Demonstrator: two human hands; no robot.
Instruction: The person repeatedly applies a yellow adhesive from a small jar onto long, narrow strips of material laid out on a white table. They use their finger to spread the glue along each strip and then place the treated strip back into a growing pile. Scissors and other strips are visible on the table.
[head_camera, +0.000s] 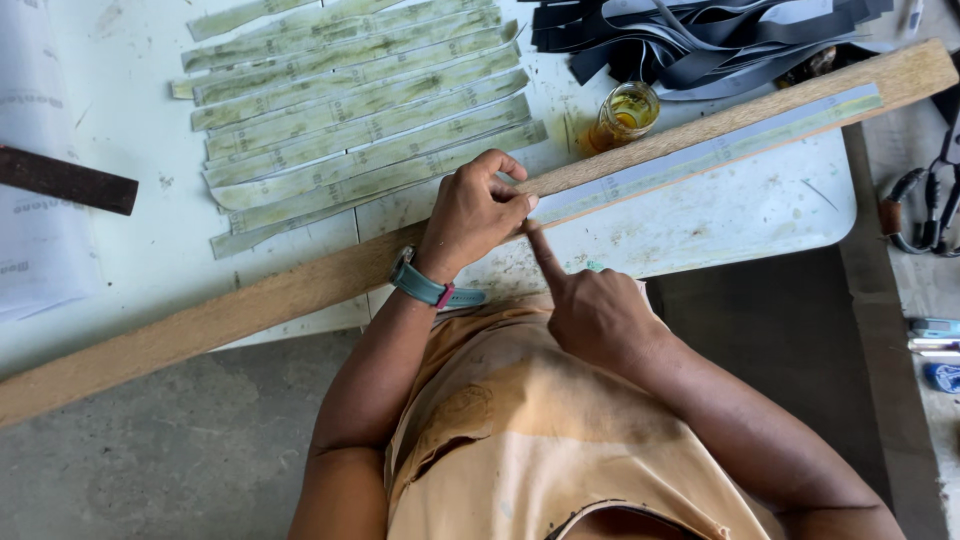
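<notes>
Long wooden plank (300, 285) laid slantwise across the white bench (760, 205), taken here as the landmark. Pale paper strip (700, 155) lying flat along the plank's upper face, from mid-length out to the far right end; rest of the plank, down to the lower left, bare wood. Left hand (475, 210) curled over the plank at the strip's near end, grip closed on the plank's edge and the end of the strip, thumb pressing down; teal watch (425, 285) on that wrist. Right hand (590, 310) just below the plank, forefinger stretched out and tip pressed on the strip's end beside the left thumb, other fingers folded in; nothing held in it.

Above the plank, on the bench: row of greenish, glue-stained strips (360, 120) fanned side by side, overlapping, seemingly already coated or waiting. Just above the plank's middle, small glass jar of amber liquid (625, 110). Beyond that, heap of dark bands (700, 40). Far left of the plank, dark flat bar (65, 180). Off the right end, scissors (925, 210), partly cut off.

Judged from this: one strip seated and being smoothed at its end; many strips untouched, so most of the work ahead.
</notes>
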